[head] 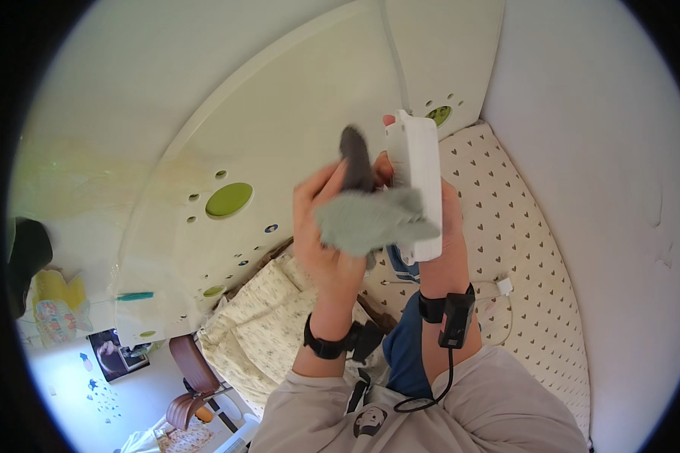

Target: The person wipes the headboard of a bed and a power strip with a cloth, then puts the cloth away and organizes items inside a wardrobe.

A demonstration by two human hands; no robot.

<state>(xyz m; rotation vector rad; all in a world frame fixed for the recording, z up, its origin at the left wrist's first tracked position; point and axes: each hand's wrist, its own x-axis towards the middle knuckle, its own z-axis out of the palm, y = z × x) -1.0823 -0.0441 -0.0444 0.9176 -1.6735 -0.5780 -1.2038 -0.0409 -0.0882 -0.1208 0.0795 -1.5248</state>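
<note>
My left hand (326, 226) is raised in front of me, its fingers closed on a blurred grey-green cloth (374, 221). A dark fuzzy piece (355, 156) sticks up between those fingers; whether it belongs to the cloth I cannot tell. In my right hand (452, 221) is a white plastic case-like device (422, 181), held on edge, with fingertips showing past its left side. A grey cord (395, 56) runs upward behind the top of the device. The cloth overlaps the lower part of the device. Both wrists wear black straps with small modules.
Below lies a bed with a heart-patterned sheet (510, 226) and a crumpled floral quilt (260, 334). A white cable with a plug (504, 286) rests on the sheet. A cream headboard panel (283, 130) with green ovals stands ahead, a white wall (617, 198) at right, a brown chair (192, 365) lower left.
</note>
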